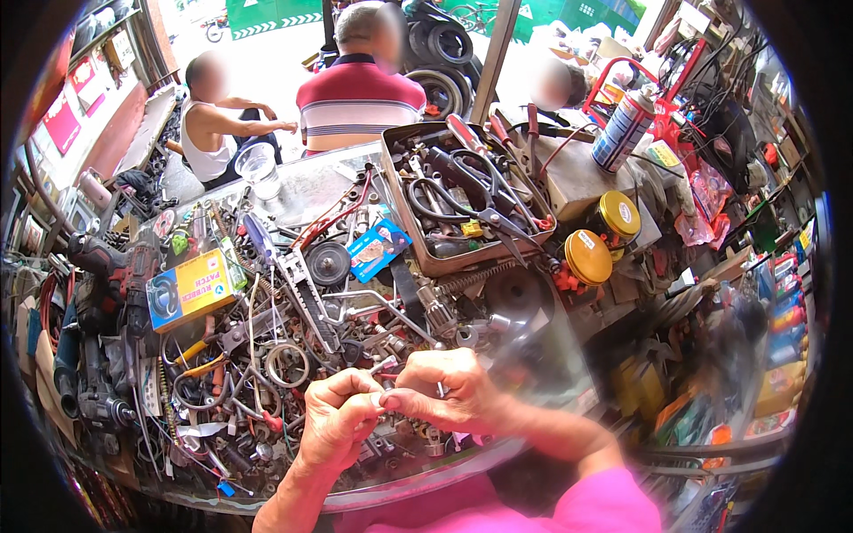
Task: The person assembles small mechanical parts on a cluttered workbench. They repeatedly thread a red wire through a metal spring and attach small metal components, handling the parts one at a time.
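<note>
Over the front of a cluttered glass-topped table (pixel 418 475), my left hand (pixel 338 422) and my right hand (pixel 458 391) meet fingertip to fingertip. Both are closed in a pinch on something small; the fingers cover most of it, so I cannot make out its kind. A shiny bit of metal shows at the fingers of my right hand. Under and around the hands lie many small loose metal parts. Just beyond the left hand is a roll of tape (pixel 287 365), and past the right hand lies a drill chuck (pixel 437 313).
A metal box (pixel 418 258) holds scissors (pixel 484 213) and screwdrivers. Two yellow-lidded jars (pixel 588 258) and a spray can (pixel 625 129) stand right of it. Further left are a yellow-and-blue carton (pixel 191 289), a caliper (pixel 306 298) and power drills (pixel 111 266). Several people are beyond the table.
</note>
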### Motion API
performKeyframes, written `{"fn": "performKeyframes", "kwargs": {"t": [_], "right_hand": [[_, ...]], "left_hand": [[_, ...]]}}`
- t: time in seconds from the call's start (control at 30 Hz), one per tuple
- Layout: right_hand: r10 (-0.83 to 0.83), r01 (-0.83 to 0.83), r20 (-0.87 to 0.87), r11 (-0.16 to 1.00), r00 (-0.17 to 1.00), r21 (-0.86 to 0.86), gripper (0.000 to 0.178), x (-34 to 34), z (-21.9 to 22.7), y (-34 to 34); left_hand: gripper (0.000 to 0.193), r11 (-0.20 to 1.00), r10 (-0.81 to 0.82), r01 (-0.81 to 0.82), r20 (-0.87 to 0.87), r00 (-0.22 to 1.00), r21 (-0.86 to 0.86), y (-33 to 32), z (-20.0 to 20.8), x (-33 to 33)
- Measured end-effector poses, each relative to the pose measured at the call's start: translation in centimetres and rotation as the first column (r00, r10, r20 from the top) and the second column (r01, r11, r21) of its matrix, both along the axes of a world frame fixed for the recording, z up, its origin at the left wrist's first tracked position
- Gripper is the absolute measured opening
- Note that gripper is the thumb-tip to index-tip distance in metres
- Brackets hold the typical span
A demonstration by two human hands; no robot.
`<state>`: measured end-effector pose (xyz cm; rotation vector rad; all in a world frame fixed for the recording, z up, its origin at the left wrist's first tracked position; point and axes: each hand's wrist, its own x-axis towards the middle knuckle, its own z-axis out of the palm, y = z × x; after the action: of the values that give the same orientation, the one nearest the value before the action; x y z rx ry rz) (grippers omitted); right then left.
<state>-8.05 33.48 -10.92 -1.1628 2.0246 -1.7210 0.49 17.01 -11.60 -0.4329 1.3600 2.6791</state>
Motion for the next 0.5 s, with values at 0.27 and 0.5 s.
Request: {"fn": "performKeyframes", "kwargs": {"t": [0.27,0.5], "right_hand": [[0.003,-0.004,0.026,0.999,1.0,0.038,0.028,0.01,-0.6,0.22],[0.012,-0.014,0.045,0.998,0.999,0.055,0.034,-0.05,-0.7,0.2]], "left_hand": [[0.01,1.0,-0.016,0.016,-0.012,1.0,-0.013,0.11,0.04,-0.03],[0.009,0.999,-0.033,0.033,0.008,0.999,-0.031,0.14,0.12,0.07]]}}
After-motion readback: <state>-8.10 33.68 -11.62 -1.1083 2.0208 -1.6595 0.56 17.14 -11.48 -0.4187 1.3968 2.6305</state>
